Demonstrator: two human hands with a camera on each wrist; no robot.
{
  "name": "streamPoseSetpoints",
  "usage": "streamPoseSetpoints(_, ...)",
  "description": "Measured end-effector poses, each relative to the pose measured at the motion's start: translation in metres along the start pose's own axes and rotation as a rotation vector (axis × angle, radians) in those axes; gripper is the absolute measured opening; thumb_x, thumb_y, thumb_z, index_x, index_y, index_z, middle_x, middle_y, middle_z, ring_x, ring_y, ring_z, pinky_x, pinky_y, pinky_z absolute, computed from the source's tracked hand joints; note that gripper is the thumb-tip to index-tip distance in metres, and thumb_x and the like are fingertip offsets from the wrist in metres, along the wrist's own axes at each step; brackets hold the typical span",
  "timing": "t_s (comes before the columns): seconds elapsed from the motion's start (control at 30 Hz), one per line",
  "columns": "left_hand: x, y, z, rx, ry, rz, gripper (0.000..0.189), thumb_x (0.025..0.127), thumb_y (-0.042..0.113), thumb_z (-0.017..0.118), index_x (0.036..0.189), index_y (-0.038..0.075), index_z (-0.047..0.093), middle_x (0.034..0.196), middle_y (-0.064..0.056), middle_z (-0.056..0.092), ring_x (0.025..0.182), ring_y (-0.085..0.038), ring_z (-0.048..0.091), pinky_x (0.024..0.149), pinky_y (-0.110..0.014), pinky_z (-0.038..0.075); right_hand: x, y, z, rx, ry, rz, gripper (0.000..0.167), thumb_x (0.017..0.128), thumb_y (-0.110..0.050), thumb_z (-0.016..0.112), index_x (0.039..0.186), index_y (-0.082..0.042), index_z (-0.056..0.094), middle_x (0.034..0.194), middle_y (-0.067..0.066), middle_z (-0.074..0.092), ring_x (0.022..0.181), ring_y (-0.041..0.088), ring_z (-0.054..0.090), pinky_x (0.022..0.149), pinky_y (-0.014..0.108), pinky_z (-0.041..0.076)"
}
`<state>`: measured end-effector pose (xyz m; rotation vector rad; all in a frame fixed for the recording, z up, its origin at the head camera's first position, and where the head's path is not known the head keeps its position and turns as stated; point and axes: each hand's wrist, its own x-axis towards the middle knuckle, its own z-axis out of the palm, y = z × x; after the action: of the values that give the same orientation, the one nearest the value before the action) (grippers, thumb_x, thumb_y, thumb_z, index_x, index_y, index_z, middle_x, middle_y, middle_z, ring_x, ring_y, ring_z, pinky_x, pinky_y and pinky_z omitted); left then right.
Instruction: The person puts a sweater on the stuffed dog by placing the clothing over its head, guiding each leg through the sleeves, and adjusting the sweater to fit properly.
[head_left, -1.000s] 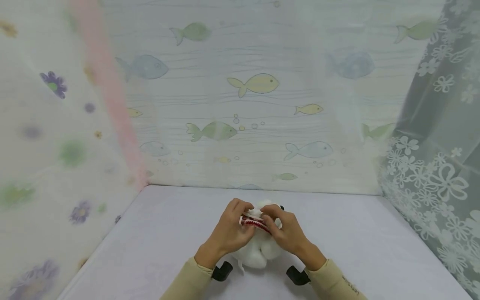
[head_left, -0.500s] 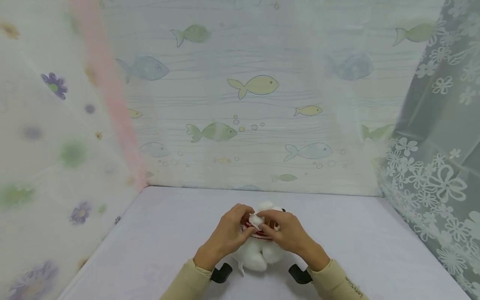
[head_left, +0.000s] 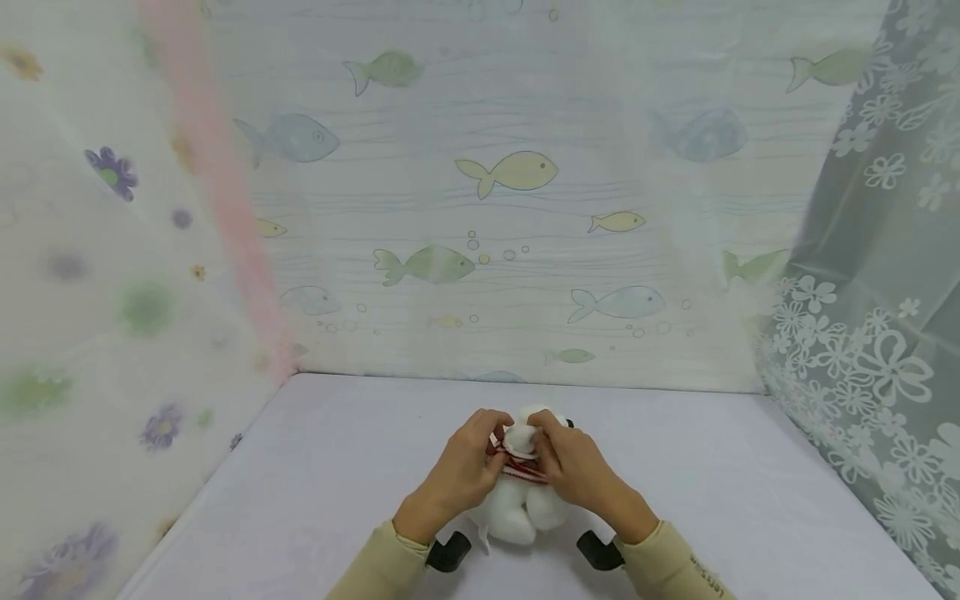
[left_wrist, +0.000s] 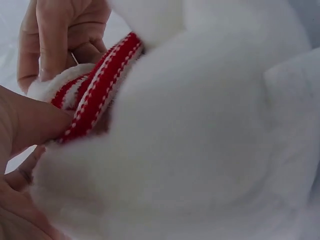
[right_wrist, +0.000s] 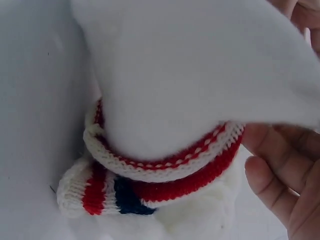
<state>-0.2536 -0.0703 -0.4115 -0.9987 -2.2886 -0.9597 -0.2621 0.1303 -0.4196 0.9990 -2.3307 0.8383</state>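
A white plush toy (head_left: 512, 518) lies with its legs toward me, a knitted sweater (head_left: 525, 472) in red and white around its body. In the right wrist view the sweater (right_wrist: 180, 172) shows a rolled edge and a sleeve (right_wrist: 100, 192) with a navy stripe. My left hand (head_left: 465, 462) pinches the knit near the toy's side; in the left wrist view its thumb (left_wrist: 37, 120) presses the red band (left_wrist: 102, 90). Across from it, my right hand (head_left: 577, 458) curls its fingers at the sweater's edge. Its fingertips are partly hidden behind the plush.
The toy rests on a table (head_left: 330, 467) with a white cover. A fish-print curtain (head_left: 517, 250) hangs behind, a flower-print one (head_left: 150, 350) at left and a grey lace one (head_left: 885, 333) at right. Black wrist mounts (head_left: 600, 550) sit under both forearms.
The bunched sweater edge, earlier raised between both hands, now sits lower on the toy, with more white plush showing above it. My right hand has turned more upright and its fingers have shifted.
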Motion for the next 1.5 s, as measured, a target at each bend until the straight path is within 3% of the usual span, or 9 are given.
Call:
streamPoseSetpoints(0.13, -0.001, -0.002, 0.000, 0.036, -0.027, -0.040, 0.046, 0.077, -0.013, 0.065, 0.119, 0.001, 0.052, 0.090, -0.002, 0.054, 0.066, -0.009, 0.050, 0.058, -0.018, 0.044, 0.000, 0.001, -0.003, 0.184, -0.070, 0.087, 0.010, 0.101, -0.007, 0.043, 0.110, -0.009, 0.048, 0.070, -0.001, 0.058, 0.057, 0.001, 0.051, 0.051, 0.022, 0.046)
streamPoseSetpoints(0.23, -0.002, -0.004, -0.001, 0.048, -0.053, -0.086, 0.046, 0.079, -0.004, 0.069, 0.121, 0.002, 0.052, 0.087, 0.000, 0.056, 0.068, -0.010, 0.052, 0.060, -0.020, 0.045, 0.001, 0.001, -0.006, 0.245, -0.093, 0.126, 0.012, 0.102, -0.011, 0.044, 0.112, -0.013, 0.050, 0.074, -0.001, 0.059, 0.058, 0.004, 0.052, 0.050, 0.024, 0.047)
streamPoseSetpoints(0.4, -0.003, -0.004, -0.002, 0.044, -0.084, -0.118, 0.038, 0.081, 0.018, 0.076, 0.113, 0.008, 0.058, 0.081, 0.004, 0.059, 0.074, -0.012, 0.057, 0.067, -0.024, 0.046, 0.002, -0.004, -0.011, 0.202, -0.108, 0.152, 0.016, 0.095, -0.019, 0.058, 0.111, -0.022, 0.057, 0.077, -0.012, 0.057, 0.064, 0.006, 0.051, 0.056, 0.025, 0.046)
streamPoseSetpoints(0.53, -0.002, -0.003, -0.001, 0.051, -0.071, -0.108, 0.033, 0.081, 0.018, 0.077, 0.109, 0.009, 0.061, 0.079, 0.004, 0.060, 0.073, -0.012, 0.058, 0.066, -0.023, 0.046, 0.003, -0.007, -0.011, 0.154, -0.128, 0.146, 0.018, 0.092, -0.021, 0.064, 0.109, -0.021, 0.060, 0.083, -0.014, 0.058, 0.068, 0.005, 0.051, 0.057, 0.024, 0.045)
streamPoseSetpoints(0.83, -0.004, -0.006, 0.003, 0.029, -0.077, -0.139, 0.033, 0.081, 0.011, 0.074, 0.111, 0.010, 0.062, 0.082, 0.005, 0.063, 0.072, -0.007, 0.058, 0.065, -0.021, 0.046, 0.002, -0.004, -0.010, 0.071, -0.123, 0.032, 0.015, 0.094, -0.005, 0.055, 0.107, -0.014, 0.054, 0.078, -0.009, 0.053, 0.060, 0.002, 0.042, 0.055, 0.020, 0.041)
streamPoseSetpoints(0.97, -0.004, -0.007, 0.004, 0.018, -0.091, -0.162, 0.030, 0.082, 0.011, 0.073, 0.111, 0.010, 0.063, 0.085, 0.004, 0.065, 0.074, -0.007, 0.058, 0.066, -0.022, 0.047, 0.002, -0.002, -0.010, 0.090, -0.119, 0.028, 0.011, 0.096, -0.008, 0.054, 0.106, -0.014, 0.053, 0.072, -0.010, 0.048, 0.058, 0.001, 0.041, 0.053, 0.020, 0.040)
streamPoseSetpoints(1.07, -0.005, -0.007, 0.003, 0.066, -0.085, -0.171, 0.031, 0.081, 0.015, 0.074, 0.111, 0.011, 0.063, 0.087, 0.004, 0.065, 0.075, -0.007, 0.057, 0.065, -0.023, 0.047, 0.003, -0.002, -0.010, 0.118, -0.114, 0.042, 0.010, 0.096, -0.014, 0.058, 0.105, -0.015, 0.053, 0.077, -0.011, 0.050, 0.062, 0.002, 0.045, 0.056, 0.020, 0.043)
streamPoseSetpoints(1.23, -0.006, -0.007, 0.003, 0.147, -0.028, -0.124, 0.039, 0.078, 0.018, 0.077, 0.113, 0.012, 0.061, 0.097, -0.001, 0.059, 0.081, -0.013, 0.053, 0.067, -0.025, 0.046, 0.004, -0.003, -0.009, 0.222, -0.074, 0.060, 0.018, 0.092, -0.018, 0.065, 0.107, -0.016, 0.055, 0.095, -0.009, 0.059, 0.077, 0.006, 0.057, 0.067, 0.025, 0.050)
streamPoseSetpoints(1.5, -0.002, -0.005, 0.001, 0.126, 0.079, 0.015, 0.038, 0.077, 0.007, 0.078, 0.111, 0.012, 0.062, 0.106, 0.000, 0.056, 0.093, -0.014, 0.052, 0.071, -0.025, 0.049, 0.003, -0.003, -0.003, 0.324, -0.040, 0.062, 0.037, 0.087, -0.013, 0.070, 0.120, -0.015, 0.055, 0.112, -0.002, 0.062, 0.090, 0.016, 0.067, 0.076, 0.039, 0.054)
